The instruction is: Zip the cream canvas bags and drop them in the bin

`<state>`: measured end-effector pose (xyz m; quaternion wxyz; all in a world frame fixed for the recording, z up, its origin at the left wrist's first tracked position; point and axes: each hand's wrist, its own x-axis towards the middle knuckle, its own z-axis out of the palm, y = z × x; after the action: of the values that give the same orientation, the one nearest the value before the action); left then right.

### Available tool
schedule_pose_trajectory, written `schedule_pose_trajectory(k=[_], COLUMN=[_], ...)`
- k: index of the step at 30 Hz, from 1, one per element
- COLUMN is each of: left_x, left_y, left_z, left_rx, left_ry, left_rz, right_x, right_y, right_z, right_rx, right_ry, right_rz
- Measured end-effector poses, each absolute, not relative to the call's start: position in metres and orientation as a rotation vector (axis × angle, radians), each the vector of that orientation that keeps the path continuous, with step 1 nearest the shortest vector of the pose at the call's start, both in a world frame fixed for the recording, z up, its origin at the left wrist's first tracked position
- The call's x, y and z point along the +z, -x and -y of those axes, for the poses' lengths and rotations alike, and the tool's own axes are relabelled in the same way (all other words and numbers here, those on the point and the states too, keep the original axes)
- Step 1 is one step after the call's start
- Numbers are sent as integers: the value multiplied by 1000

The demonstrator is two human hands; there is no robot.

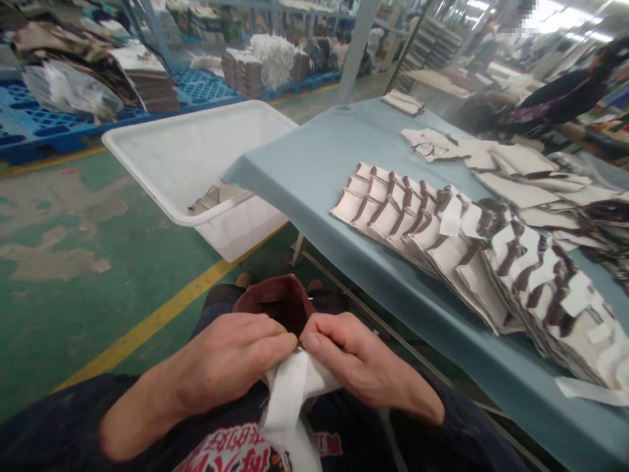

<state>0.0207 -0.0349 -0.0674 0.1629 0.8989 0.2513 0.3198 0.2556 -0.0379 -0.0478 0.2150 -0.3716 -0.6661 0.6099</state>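
Over my lap, my left hand [230, 364] and my right hand [358, 364] meet, both closed in a pinch on the same small pouch [280, 305], dark maroon with a white fabric strip [289, 400] hanging from it toward me. Thumbs and forefingers press at the pouch's opening. The lower part of the pouch is hidden by my fingers.
A blue-grey table [344, 164] on my right carries overlapping rows of white-and-brown pouches [442, 223]. A white plastic tub [191, 157] stands on the green floor ahead, with a few pieces inside. Blue pallets [206, 88] with stacked goods lie beyond. Another person [565, 98] works at the far right.
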Motion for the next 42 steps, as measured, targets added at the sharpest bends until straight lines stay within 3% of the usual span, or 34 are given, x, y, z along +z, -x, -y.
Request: schedule_pose_trajectory(k=[5,11,16,21,25,31,34,42], left_x=[-52,-31,-39,-54,-44,-16,-16,-38], left_y=[-15,-16,-14,-6,-5,-13,-18,-22], left_z=[41,35,42,43,38,43,53,58], left_rx=[787,584,700,831,611,385,428,665], left_ry=[-2244,-2161,-2564,-2446,-2191,-2168,-2350,-2498], left_rz=[-856,-751,-753,-731,-725,-717,-735,-831], right_x=[-34,-35,-35,-40,-38,-22,-18,-36], right_y=[-262,-256,-254,-251,-247,-251,-253,-245], right_z=[42,49,53,56,57,65,68,58], right_rx=[932,551,531,455,415,649,771,657], right_ry=[829,803,789,774,764,767,789,799], right_rz=[2326,2427,2534,2506,2545,2610,2626,2473])
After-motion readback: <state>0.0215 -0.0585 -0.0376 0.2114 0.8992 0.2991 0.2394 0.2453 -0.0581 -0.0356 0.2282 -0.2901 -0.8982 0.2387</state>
